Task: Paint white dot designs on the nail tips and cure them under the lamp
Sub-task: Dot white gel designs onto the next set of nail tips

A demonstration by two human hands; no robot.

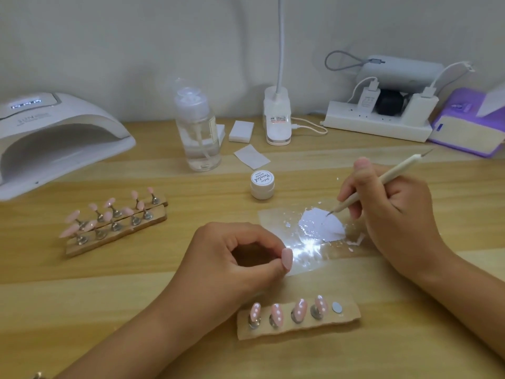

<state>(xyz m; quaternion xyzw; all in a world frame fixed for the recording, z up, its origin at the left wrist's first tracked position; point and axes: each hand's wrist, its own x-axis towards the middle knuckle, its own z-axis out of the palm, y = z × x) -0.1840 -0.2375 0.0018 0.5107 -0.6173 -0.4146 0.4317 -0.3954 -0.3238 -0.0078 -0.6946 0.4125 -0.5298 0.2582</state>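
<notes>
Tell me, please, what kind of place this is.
Probably a nail art workstation on a wooden desk: a curing lamp, pink nail tips on stands, and a dotting pen held by the right hand over white paint.

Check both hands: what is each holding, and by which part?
The left hand pinches a pink nail tip by its lower end. The right hand grips the dotting pen low on its shaft, its point in the white paint.
</notes>
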